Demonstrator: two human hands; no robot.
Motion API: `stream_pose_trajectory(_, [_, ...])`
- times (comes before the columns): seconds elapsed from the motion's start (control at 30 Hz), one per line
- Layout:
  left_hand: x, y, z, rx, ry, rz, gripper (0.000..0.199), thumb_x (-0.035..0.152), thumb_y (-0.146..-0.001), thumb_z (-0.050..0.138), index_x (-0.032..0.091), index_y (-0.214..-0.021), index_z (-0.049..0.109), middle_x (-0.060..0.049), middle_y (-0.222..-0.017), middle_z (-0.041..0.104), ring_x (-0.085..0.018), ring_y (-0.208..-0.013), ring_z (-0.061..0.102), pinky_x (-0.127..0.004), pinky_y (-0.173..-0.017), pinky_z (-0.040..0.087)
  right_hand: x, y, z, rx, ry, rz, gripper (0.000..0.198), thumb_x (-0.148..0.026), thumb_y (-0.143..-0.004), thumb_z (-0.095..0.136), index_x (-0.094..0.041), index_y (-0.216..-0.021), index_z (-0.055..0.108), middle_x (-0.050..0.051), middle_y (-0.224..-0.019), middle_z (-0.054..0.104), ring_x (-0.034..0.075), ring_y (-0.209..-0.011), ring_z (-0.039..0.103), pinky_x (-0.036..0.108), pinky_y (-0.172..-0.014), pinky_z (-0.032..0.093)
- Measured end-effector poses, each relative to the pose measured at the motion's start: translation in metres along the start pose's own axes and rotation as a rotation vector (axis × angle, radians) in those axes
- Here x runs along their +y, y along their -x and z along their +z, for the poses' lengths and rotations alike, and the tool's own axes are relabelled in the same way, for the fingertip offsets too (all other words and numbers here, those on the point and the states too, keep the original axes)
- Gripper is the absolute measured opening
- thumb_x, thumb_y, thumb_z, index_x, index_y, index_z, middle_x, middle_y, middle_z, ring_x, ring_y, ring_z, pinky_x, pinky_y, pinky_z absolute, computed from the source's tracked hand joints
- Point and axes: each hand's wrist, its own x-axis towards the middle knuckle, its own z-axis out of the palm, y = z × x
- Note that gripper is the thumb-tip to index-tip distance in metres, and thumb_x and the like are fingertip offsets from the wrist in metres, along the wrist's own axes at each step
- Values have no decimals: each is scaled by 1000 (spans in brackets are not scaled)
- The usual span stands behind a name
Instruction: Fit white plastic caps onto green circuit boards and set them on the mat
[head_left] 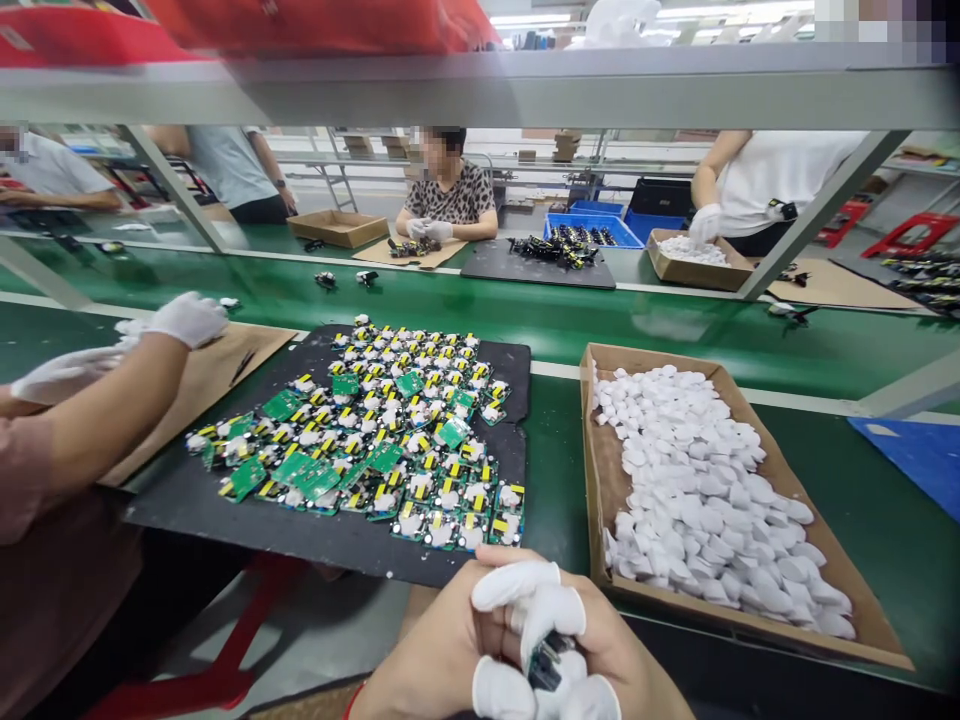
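At the bottom centre, my left hand (439, 645) and my right hand (619, 640) are cupped together, with white covers on several fingertips. Their closed fingers grip a small black part (547, 662), mostly hidden; a white area beside it may be part of it or a finger cover. Just beyond my hands, many small green circuit boards (375, 420) with yellow and white components crowd a black mat (480, 370); some lie green side up. To the right, a shallow cardboard box (596, 500) holds a heap of small white pieces (697, 490).
On the left, a co-worker's gloved hands (184, 320) are above a brown cardboard sheet (259, 345). A green conveyor belt (517, 315) runs across behind the mat. Overhead is a grey shelf beam (480, 98). Co-workers sit and stand opposite. A blue sheet (915, 460) lies far right.
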Motion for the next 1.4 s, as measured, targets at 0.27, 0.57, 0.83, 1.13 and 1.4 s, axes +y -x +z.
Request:
stream_pose_trajectory(0.27, [12,1,6,47,38,67,52,17,-48,88,20,-95,67,2,-82,67,-9,-72,60,-18,-67,49,1,-13,7,65,-76,-76,43,-61,-81,51,-25,-101,63,10,-96,67,25,-91,62,41,-89,48])
stream_pose_trajectory(0.57, [9,-4,1,139,-59,63,47,33,-46,88,16,-85,70,-2,-77,67,-12,-71,58,-21,-68,47,6,-7,9,125,-31,-13,40,-48,-80,58,-26,-113,59,7,-92,67,21,-80,62,35,-80,51])
stream_pose_trajectory(0.83, [4,-2,2,194,-106,95,41,36,-52,84,16,-84,68,-3,-80,66,-14,-70,56,-24,-66,45,18,-1,7,163,-46,47,70,-71,-64,64,-23,-116,63,11,-113,65,31,-106,59,40,-91,47])
stream_pose_trajectory(1.13, [5,-4,1,152,18,87,45,35,-51,85,17,-90,70,-2,-70,67,-12,-58,61,-20,-56,49,12,-9,-1,101,35,53,52,-59,-72,63,-19,-105,68,10,-98,69,26,-93,63,35,-85,50])
stream_pose_trajectory(1.4, [-3,-6,-5,-44,270,2,29,37,-66,76,13,-82,71,-1,-52,64,-13,-52,65,-20,-52,53,17,6,3,197,-185,250,45,-55,-85,52,-27,-119,60,11,-116,62,17,-68,66,25,-51,54])
